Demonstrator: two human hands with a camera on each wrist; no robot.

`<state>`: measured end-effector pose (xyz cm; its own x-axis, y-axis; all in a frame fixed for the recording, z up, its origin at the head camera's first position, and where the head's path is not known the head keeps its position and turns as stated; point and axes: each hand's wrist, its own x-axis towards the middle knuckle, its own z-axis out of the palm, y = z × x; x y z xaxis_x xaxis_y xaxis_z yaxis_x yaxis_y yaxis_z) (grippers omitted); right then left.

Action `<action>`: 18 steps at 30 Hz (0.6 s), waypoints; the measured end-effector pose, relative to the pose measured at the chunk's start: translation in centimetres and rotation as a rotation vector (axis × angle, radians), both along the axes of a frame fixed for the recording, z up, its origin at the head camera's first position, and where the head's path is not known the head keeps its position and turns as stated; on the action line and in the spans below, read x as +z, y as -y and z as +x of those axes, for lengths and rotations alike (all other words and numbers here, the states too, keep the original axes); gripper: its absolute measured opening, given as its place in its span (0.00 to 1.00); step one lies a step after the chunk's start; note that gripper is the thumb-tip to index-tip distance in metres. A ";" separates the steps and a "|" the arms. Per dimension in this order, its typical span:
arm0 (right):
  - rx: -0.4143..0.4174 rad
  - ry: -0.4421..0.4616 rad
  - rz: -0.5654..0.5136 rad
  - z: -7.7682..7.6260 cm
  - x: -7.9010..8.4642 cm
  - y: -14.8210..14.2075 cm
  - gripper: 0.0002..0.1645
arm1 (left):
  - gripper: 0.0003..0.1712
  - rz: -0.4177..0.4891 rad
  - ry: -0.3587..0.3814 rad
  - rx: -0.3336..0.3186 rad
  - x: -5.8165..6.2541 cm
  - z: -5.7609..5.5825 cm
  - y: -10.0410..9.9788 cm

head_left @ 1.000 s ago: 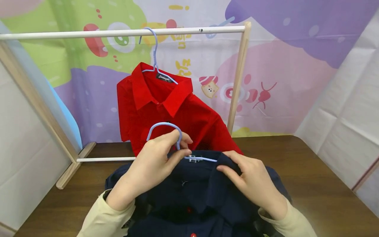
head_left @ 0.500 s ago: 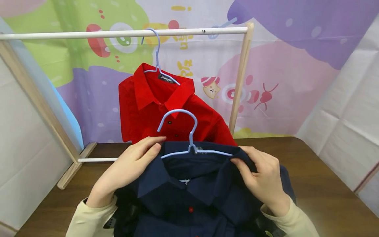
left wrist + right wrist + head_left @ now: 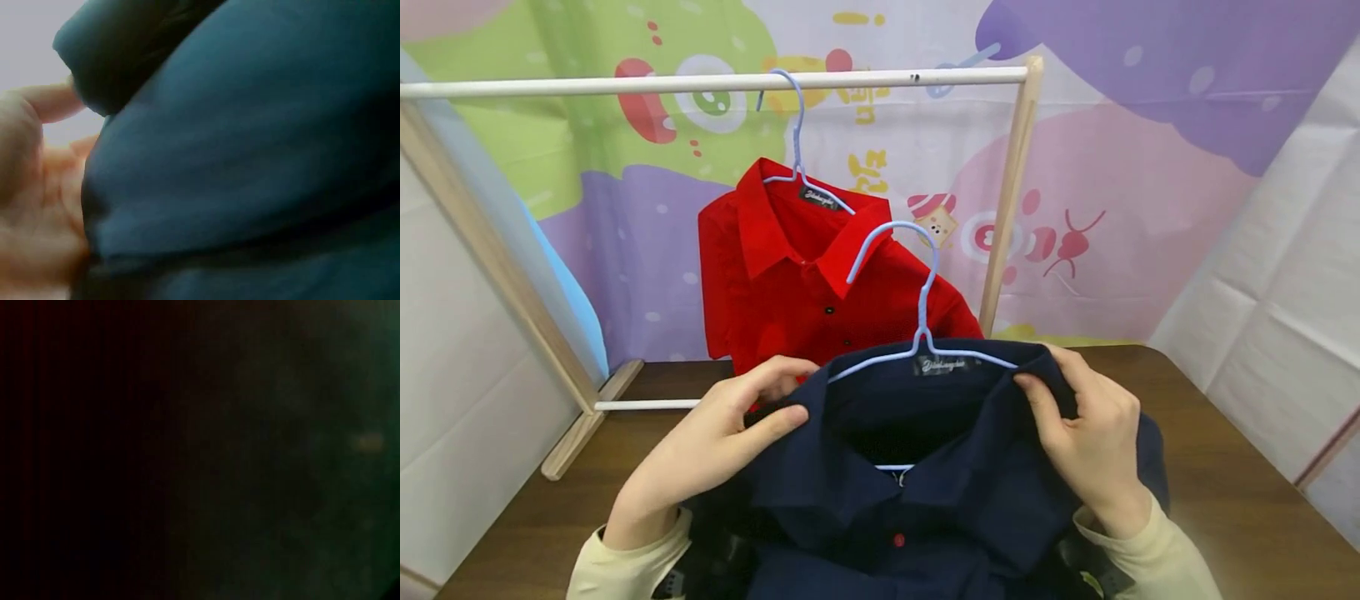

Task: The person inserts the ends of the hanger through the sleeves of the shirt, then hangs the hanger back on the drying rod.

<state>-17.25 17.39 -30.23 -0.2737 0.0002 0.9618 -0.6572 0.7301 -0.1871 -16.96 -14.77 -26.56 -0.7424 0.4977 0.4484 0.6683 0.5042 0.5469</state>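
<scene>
A navy shirt (image 3: 820,475) with red buttons is spread over a light blue hanger (image 3: 922,308), whose hook rises above the collar. My left hand (image 3: 715,433) holds the collar's left side, thumb in front and fingers behind. In the left wrist view, the left hand (image 3: 37,200) is at the edge of the dark fabric (image 3: 250,137). The collar's right side is pinched by my right hand (image 3: 1093,425) near the hanger's arm. Inside the neck a dark label (image 3: 947,365) shows. The right wrist view is almost wholly dark.
Behind, a red shirt (image 3: 767,308) hangs on another light blue hanger (image 3: 797,142) from the rack's white top bar (image 3: 970,77). The rack's wooden post (image 3: 1006,192) stands right of it. A lower white bar (image 3: 647,405) runs above the brown table (image 3: 1217,467).
My left hand has let go of the hanger's hook and taken the collar's left side. The navy shirt and hanger have risen and shifted right, with the right hand still on the collar.
</scene>
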 end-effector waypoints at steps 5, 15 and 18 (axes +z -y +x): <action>0.054 0.111 0.017 0.2 -0.1 0.3 0.24 | 0.10 0.107 -0.346 0.328 -1.4 0.0 -1.4; 0.083 0.311 0.161 0.2 0.8 -1.6 0.31 | 0.15 0.411 -0.612 0.463 -1.9 -0.8 0.2; 0.078 0.348 0.173 0.2 1.2 -2.3 0.28 | 0.18 0.491 -0.605 0.426 -1.6 -1.0 0.9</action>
